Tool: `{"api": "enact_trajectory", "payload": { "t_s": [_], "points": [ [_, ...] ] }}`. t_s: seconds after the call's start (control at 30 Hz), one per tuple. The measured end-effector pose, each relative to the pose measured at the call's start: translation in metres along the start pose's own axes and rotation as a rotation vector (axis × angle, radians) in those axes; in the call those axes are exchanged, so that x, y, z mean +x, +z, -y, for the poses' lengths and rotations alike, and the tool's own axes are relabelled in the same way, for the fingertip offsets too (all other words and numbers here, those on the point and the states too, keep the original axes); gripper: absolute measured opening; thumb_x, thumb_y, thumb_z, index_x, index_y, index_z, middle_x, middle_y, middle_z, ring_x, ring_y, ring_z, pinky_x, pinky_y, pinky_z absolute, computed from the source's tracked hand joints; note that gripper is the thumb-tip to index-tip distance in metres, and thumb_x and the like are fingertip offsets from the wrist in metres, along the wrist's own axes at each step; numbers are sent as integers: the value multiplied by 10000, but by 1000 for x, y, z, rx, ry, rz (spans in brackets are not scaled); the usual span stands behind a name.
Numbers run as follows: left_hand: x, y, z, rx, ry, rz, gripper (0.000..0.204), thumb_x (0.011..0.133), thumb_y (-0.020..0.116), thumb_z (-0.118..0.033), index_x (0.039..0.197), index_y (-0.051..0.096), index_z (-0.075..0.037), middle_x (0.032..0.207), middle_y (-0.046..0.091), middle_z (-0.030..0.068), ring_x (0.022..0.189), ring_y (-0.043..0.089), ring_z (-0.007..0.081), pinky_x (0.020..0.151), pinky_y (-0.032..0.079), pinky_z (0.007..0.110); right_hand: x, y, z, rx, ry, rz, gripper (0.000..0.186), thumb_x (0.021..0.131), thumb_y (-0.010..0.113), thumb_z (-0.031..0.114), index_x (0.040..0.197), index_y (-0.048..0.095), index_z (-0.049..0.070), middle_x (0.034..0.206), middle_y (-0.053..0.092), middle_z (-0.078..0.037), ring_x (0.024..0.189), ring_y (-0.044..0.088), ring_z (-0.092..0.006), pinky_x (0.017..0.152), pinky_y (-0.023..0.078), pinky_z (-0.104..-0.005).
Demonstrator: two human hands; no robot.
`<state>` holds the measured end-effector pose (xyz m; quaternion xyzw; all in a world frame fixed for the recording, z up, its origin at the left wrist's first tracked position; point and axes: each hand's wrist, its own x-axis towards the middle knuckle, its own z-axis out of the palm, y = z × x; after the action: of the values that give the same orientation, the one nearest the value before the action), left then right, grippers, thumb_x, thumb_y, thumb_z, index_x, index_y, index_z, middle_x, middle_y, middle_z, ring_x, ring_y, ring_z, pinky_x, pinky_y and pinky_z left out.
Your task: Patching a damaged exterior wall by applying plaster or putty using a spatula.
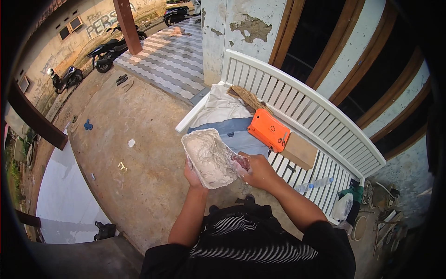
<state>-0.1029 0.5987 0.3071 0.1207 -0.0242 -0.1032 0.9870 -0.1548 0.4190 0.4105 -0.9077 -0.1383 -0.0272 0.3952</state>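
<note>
Left fingers [189,172] clamp a tub [188,147] of pale paste [202,152]; right fingers [245,173] grip a reddish, smeared tool [240,162]. Best keep the tub level, working in short strokes.

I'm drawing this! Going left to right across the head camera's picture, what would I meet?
Long white surface, round white thing on the ground, tub of pale material, orange case, clear bottle.

White slatted bench [301,96], peeling wall [250,29], concrete floor [144,179]
</note>
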Motion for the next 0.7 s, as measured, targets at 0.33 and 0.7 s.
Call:
{"api": "enact_trajectory", "payload": {
  "t_s": [0.33,0.7],
  "points": [
    [6,13,-13,9,31,-53,574,972,305,-415,1371,420,-20,1304,528,186,1159,553,350,991,449,491,96,-4,5,-380,-421,-31,230,792,672,182,963,590,53,844,648,-125,738,633,-340,618,508,-439],
    [57,-4,-20,22,101,-74,579,978,295,-426,1381,409,-26,1324,513,178,1190,528,346,1020,422,484,142,-1,-11,-350,-314,260,223,823,620,188,970,540,41,726,638,-200,713,636,-390,615,500,-489]
  ]
}}
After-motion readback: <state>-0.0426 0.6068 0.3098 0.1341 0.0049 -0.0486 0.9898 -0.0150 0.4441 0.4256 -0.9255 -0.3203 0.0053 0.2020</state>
